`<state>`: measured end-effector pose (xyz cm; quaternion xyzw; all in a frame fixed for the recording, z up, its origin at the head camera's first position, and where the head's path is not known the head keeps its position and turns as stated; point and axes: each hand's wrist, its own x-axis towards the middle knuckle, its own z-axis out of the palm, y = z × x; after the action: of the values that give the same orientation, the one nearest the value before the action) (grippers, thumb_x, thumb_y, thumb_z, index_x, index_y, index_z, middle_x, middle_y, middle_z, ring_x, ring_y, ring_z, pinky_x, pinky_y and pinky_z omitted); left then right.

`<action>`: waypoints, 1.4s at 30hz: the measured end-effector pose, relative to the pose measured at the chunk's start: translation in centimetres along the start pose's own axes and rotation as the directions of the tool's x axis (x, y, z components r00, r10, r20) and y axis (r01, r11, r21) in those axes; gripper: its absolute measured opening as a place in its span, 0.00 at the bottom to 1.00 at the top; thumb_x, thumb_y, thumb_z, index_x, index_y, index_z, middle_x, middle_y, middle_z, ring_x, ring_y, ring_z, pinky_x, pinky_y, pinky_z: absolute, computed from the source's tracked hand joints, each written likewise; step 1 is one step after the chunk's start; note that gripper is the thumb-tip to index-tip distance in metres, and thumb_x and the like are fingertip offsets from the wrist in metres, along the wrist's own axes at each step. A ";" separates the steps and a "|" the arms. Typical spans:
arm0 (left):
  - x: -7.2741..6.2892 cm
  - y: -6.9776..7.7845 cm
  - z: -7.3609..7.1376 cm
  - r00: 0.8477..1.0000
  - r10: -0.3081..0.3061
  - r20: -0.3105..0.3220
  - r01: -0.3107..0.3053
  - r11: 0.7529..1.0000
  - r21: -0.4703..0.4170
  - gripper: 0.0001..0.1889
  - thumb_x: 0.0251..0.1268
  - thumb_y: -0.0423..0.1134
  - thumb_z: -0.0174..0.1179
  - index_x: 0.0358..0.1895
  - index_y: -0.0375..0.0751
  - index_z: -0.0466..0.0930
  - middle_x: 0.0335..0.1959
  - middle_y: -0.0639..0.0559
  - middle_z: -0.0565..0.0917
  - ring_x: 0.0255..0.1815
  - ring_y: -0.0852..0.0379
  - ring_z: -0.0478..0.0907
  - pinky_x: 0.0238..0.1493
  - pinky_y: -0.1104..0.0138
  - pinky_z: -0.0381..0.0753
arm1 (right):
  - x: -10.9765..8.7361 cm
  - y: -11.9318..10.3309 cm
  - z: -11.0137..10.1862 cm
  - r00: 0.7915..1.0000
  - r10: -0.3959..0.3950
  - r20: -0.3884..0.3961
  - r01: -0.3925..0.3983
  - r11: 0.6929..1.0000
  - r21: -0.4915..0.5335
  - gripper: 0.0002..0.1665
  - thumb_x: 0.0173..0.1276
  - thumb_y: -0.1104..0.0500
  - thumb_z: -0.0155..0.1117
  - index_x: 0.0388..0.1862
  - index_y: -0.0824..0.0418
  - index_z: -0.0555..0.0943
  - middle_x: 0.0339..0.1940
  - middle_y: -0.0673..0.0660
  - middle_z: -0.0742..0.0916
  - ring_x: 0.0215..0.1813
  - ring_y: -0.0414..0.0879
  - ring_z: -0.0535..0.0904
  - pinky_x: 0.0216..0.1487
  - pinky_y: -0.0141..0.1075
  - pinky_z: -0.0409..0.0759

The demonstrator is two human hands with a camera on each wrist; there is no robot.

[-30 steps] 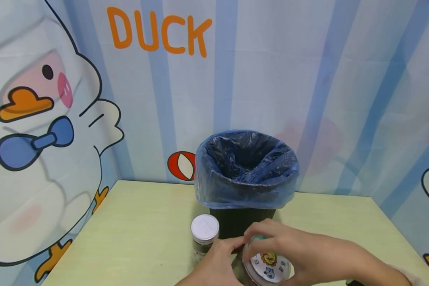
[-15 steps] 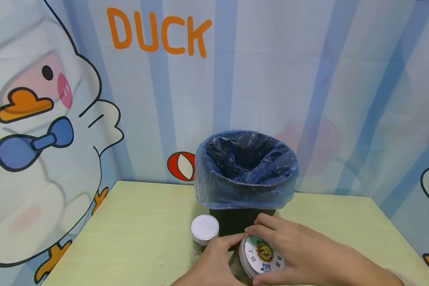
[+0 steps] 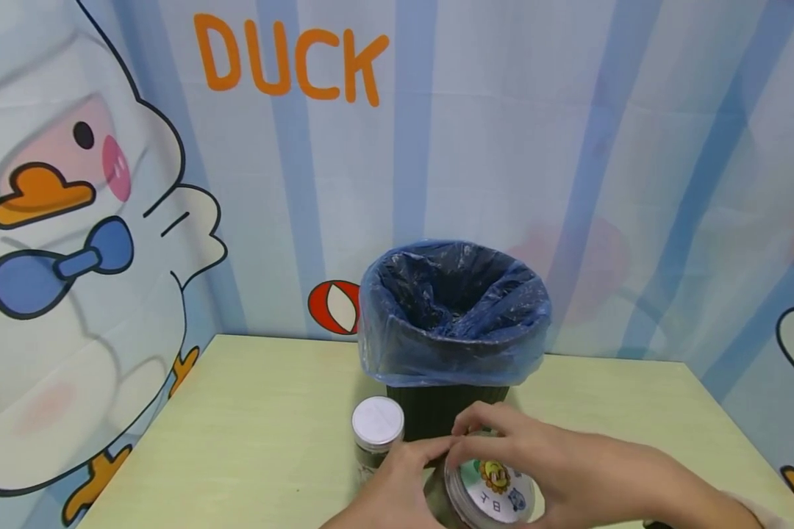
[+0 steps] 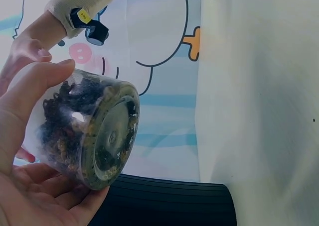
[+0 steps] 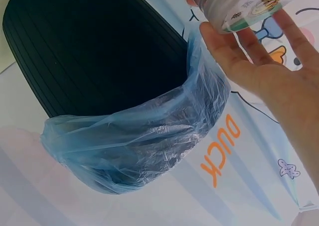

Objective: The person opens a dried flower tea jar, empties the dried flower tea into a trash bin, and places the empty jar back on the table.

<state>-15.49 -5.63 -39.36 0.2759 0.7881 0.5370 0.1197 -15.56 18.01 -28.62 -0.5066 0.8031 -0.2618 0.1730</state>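
My left hand (image 3: 400,488) grips a clear plastic jar (image 4: 70,121) by its side, thumb across one side and fingers under the other. Dark, crinkled dried pieces fill the jar, and its base faces the left wrist camera. Curved over the jar's round lid (image 3: 496,488) is my right hand (image 3: 549,463), fingertips and thumb at the rim. A sunflower face and lettering are printed on the lid. In the right wrist view the lid (image 5: 264,7) sits at the top edge against the fingers.
A dark bin (image 3: 430,411) lined with a blue plastic bag (image 3: 450,364) stands just beyond my hands. A second jar with a white lid (image 3: 378,422) stands left of the bin. Both are on a pale yellow table (image 3: 271,419) before a duck-printed backdrop (image 3: 490,147).
The right hand has taken hold of the lid afresh and turned it counterclockwise; its lettering has moved from the left side to the bottom. The left hand stays nearly still.
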 end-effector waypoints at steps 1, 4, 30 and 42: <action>0.0 0.0 0.0 1.000 -0.010 0.000 0.010 1.000 0.006 0.40 0.47 0.51 0.78 0.69 0.58 0.74 0.62 0.68 0.76 0.63 0.64 0.71 0.62 0.61 0.72 | 0.0 0.0 0.0 1.000 -0.007 0.009 0.006 1.000 0.008 0.32 0.66 0.40 0.68 0.67 0.38 0.70 0.67 0.47 0.68 0.65 0.47 0.65 0.56 0.40 0.78; -0.1 0.0 0.0 0.999 -0.038 0.001 0.038 0.999 0.006 0.41 0.47 0.52 0.78 0.70 0.58 0.73 0.62 0.68 0.76 0.64 0.63 0.70 0.62 0.60 0.71 | 0.0 0.0 0.0 0.999 -0.026 0.020 0.025 1.000 0.010 0.32 0.67 0.41 0.68 0.67 0.38 0.70 0.68 0.47 0.68 0.66 0.47 0.66 0.57 0.40 0.77; 0.3 -0.5 0.5 0.998 0.062 -0.028 -0.063 0.998 -0.024 0.38 0.48 0.48 0.78 0.67 0.58 0.75 0.59 0.67 0.79 0.61 0.65 0.74 0.61 0.65 0.72 | -0.9 0.7 -0.1 0.996 -0.067 -0.055 0.063 0.995 -0.079 0.42 0.59 0.60 0.77 0.68 0.38 0.68 0.69 0.50 0.67 0.65 0.47 0.68 0.52 0.38 0.80; 0.1 -0.6 0.8 0.996 0.067 -0.062 -0.070 0.997 -0.038 0.38 0.47 0.48 0.79 0.66 0.56 0.75 0.56 0.65 0.81 0.59 0.64 0.75 0.60 0.65 0.73 | -1.8 1.0 0.0 0.990 -0.056 -0.127 0.048 0.997 -0.066 0.39 0.63 0.54 0.75 0.70 0.42 0.68 0.67 0.46 0.68 0.61 0.46 0.69 0.50 0.37 0.80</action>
<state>-15.39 -5.16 -40.24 0.2839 0.7707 0.5645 0.0827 -15.54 19.99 -29.19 -0.5146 0.8070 -0.2727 0.0980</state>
